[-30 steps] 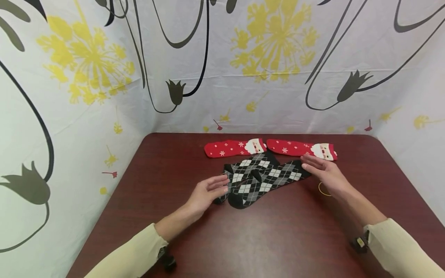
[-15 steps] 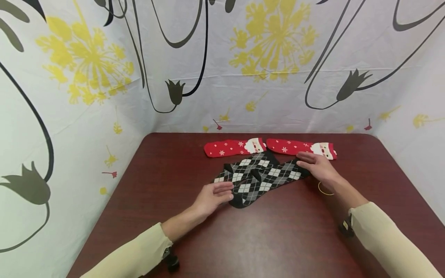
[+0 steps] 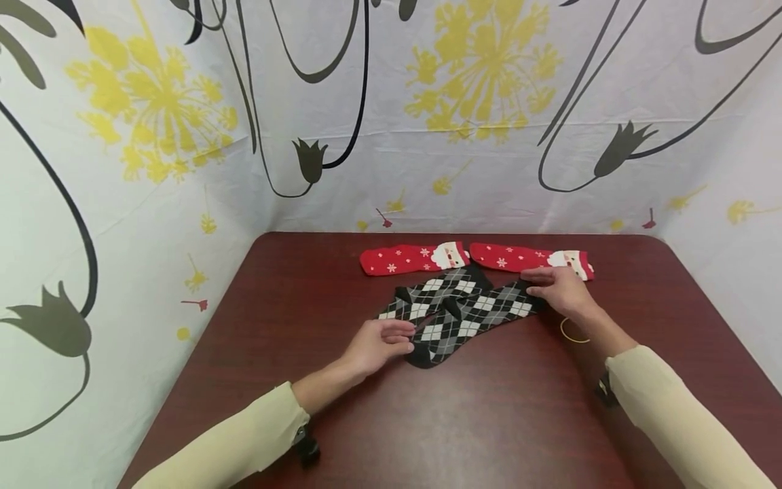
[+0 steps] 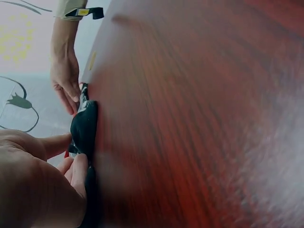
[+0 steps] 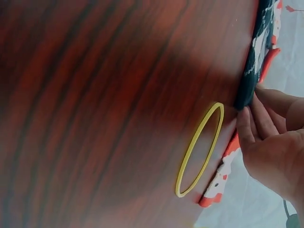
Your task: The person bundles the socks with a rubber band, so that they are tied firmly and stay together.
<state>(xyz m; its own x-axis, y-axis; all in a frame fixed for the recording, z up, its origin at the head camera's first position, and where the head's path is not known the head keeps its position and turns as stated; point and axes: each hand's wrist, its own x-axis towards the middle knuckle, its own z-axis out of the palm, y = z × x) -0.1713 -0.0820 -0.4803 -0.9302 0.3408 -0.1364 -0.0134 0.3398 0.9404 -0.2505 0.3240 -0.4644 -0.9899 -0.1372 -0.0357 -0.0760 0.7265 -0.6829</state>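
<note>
Two black, grey and white argyle socks (image 3: 476,318) lie partly overlapping on the table. My left hand (image 3: 375,348) is at the toe end of the nearer sock, its relaxed fingers and thumb slightly apart; in the left wrist view those fingertips touch the black toe (image 4: 84,128). At the other end, my right hand (image 3: 565,292) pinches the same sock's black cuff (image 5: 245,95) between thumb and fingers. Behind them lie two red socks with snowflakes and a Santa face, a left one (image 3: 397,260) and a right one (image 3: 510,257), whose Santa end is partly behind my right hand.
A thin yellow ring (image 5: 183,166) lies on the table near my right wrist. The dark reddish wood table (image 3: 476,428) meets a white floral cloth (image 3: 391,170) at its back and sides.
My left hand has moved slightly right along the toe end. My right hand has shifted left onto the cuff, and its fingers have closed in on it. The socks stay in place.
</note>
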